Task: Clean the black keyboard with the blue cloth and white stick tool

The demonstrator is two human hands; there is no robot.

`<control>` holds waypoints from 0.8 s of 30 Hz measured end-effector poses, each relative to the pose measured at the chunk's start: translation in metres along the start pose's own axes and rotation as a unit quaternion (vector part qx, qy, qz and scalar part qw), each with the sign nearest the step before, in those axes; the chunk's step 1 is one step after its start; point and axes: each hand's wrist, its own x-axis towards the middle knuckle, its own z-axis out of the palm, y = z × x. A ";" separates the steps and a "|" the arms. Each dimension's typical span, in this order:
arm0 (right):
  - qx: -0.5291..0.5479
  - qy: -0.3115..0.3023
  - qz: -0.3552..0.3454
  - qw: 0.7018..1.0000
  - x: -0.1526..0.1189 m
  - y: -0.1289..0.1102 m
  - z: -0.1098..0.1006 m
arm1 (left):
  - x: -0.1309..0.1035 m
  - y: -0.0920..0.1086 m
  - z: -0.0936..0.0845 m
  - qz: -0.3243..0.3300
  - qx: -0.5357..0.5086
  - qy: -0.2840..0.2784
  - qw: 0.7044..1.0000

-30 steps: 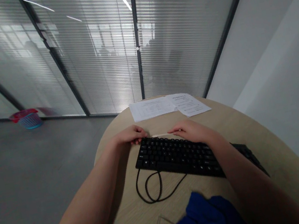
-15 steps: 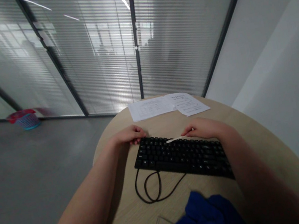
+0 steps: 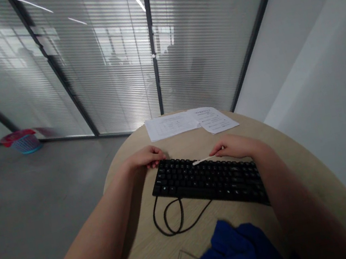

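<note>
Over the top key rows of the black keyboard (image 3: 206,178), a thin white stick (image 3: 202,160) lies slanted, its far end pinched in the fingers of the right hand (image 3: 236,146), its free tip pointing left. The left hand (image 3: 144,157) curls closed on the keyboard's far left corner. The keyboard rests on a round wooden table (image 3: 298,156), cable (image 3: 170,217) looped nearby, blue cloth (image 3: 237,250) closer, papers (image 3: 188,122) beyond.

keyboard (image 3: 207,179) on the table (image 3: 299,161); papers (image 3: 190,122) behind it, cable (image 3: 171,217) (looped) and cloth (image 3: 241,251) before it
</note>
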 end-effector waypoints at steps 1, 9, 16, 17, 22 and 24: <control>-0.003 -0.003 0.005 1.000 0.000 0.002 0.000 | 0.000 0.000 0.000 0.002 0.000 -0.001 1.000; 0.000 0.033 0.012 0.999 -0.006 0.013 -0.009 | 0.002 0.000 0.001 -0.013 -0.002 0.007 1.000; -0.024 0.018 0.000 1.000 0.007 0.013 0.002 | -0.001 0.004 0.002 -0.019 0.011 0.013 1.000; -0.030 0.027 0.004 0.999 0.008 0.014 0.003 | -0.001 0.004 0.002 -0.020 0.011 0.010 1.000; -0.042 0.040 0.016 0.998 0.016 0.019 0.007 | -0.001 0.004 0.001 -0.018 0.013 0.006 1.000; -0.054 0.056 0.025 0.997 0.017 0.020 0.007 | -0.002 0.004 0.001 -0.016 0.011 0.006 1.000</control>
